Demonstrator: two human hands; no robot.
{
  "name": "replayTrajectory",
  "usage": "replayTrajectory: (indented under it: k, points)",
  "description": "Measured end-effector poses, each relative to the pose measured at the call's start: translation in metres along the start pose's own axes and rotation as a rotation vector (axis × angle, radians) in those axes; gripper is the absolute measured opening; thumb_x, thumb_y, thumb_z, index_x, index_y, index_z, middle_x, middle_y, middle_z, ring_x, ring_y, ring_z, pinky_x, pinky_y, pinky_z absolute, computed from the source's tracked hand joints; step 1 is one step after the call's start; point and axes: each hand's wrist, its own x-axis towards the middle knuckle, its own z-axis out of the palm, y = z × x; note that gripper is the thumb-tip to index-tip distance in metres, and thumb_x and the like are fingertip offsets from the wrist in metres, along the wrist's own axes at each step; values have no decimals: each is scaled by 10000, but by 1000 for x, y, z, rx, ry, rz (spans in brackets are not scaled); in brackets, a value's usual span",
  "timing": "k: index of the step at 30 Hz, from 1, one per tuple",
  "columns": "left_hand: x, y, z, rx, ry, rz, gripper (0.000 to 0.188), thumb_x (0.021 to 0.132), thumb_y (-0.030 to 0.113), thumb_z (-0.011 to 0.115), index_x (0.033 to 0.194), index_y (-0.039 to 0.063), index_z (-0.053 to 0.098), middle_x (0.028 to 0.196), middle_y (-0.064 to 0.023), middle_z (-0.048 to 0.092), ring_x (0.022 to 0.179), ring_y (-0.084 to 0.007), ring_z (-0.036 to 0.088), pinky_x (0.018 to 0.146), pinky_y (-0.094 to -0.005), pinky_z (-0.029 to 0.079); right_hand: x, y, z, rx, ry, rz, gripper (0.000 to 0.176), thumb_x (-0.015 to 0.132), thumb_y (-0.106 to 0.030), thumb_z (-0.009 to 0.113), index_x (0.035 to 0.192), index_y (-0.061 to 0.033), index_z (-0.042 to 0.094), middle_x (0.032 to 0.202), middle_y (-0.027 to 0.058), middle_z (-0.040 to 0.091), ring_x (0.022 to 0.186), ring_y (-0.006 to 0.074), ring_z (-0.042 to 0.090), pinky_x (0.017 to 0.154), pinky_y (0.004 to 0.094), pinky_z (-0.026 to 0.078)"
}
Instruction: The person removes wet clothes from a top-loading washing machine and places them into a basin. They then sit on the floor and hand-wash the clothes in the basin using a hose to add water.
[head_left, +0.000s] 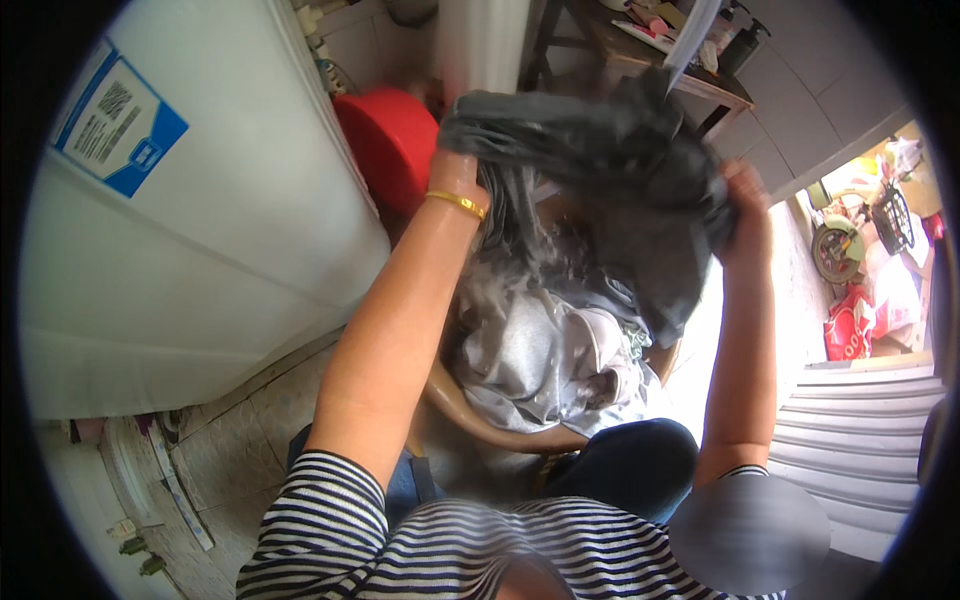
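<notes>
Both hands hold up a wet dark garment (600, 142), blurred by motion, above a brown basin (480, 420). My left hand (454, 176), with a gold bracelet at the wrist, grips its left end. On the right side, my right hand (742, 206) clasps the other end. Below the cloth, light grey and white laundry (525, 352) lies heaped in the basin, with darker wet pieces behind it. Part of the heap is hidden by the hanging garment. The basin's near rim lies in front of my knees.
A large white appliance (225, 225) bearing a label stands on the left. Beside it is a red basin (390, 142). Behind, a wooden table (697, 82) carries bottles and tubes. A child's bicycle (840, 247) and bags show through the opening at right.
</notes>
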Motion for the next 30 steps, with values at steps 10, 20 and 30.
replayTrajectory:
  k: [10, 20, 30]
  points:
    - [-62, -51, 32, 178, 74, -174, 240, 909, 165, 537, 1091, 33, 619, 941, -69, 662, 845, -157, 618, 775, -301, 514, -48, 132, 70, -262, -338, 499, 730, 654, -95, 823, 1259, -91, 414, 1047, 72, 608, 884, 181, 624, 666, 300, 548]
    - [-44, 6, -103, 403, -540, -144, 587, 787, -24, 644, 1342, 44, 464, 1192, -78, 582, 1169, -184, 504, 982, -317, 406, -17, 71, 123, -166, -147, 292, 490, 724, 108, 599, 1189, -14, 508, 1017, 108, 614, 789, 236, 657, 487, 317, 565]
    - [-14, -71, -162, 725, -245, -464, 479, 805, 199, 674, 1232, 27, 542, 1010, -69, 644, 905, -157, 596, 745, -325, 485, 106, -183, 133, -643, 37, -452, 597, 752, -35, 648, 1309, -34, 433, 1107, 148, 579, 779, 239, 645, 550, 325, 534]
